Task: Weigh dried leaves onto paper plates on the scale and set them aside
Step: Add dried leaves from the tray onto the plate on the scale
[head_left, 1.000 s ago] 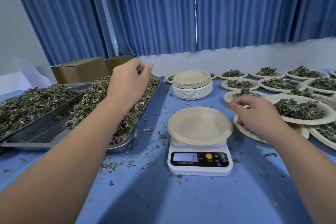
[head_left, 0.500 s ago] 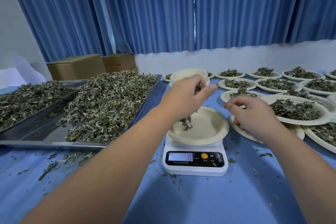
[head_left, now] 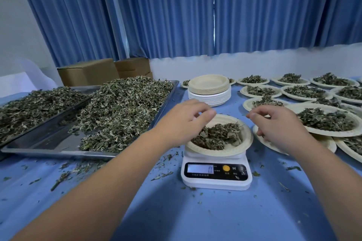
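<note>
Blue table (head_left: 195, 217), leaves (head_left: 219, 137) below left fingers (head_left: 205, 114)

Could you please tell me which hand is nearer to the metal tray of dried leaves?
Left. The left hand hovers over the weighing plate, just right of the tray; the right hand is past that plate's right rim.

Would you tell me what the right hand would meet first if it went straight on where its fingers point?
Probably the left hand, hovering over the plate; depth is unclear.
</note>
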